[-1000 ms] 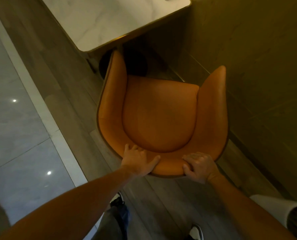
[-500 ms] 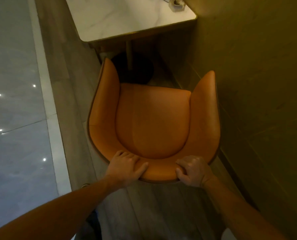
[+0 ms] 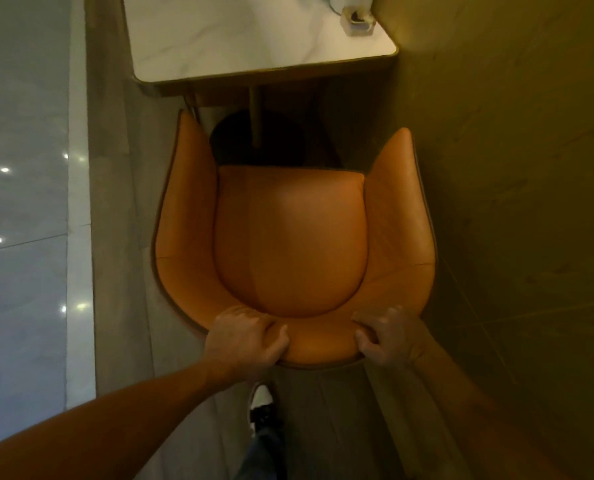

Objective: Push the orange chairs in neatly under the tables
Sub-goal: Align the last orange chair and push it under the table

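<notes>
Both hands are closed over the top edge of the backrest of the orange chair [image 3: 290, 244]: the left hand [image 3: 249, 336] grips near its left end, the right hand [image 3: 387, 336] near its right end, thumbs on the near face.

Change since one second ago: the chair was angled with its open side skewed to the table [image 3: 254, 39]. It now sits square to the table edge, ahead of both hands, and the armrest tips stand closer to that edge. The left tip is just beside the table frame; the right tip lies near the wall [image 3: 513, 168], right of the right hand.

Judgement: alignment is done; the seat is not yet under the tabletop. A straight forward push should finish this chair.

No brand, label or legible writing is visible. A small clear holder [image 3: 358, 20] on the far tabletop shows no readable text.
</notes>
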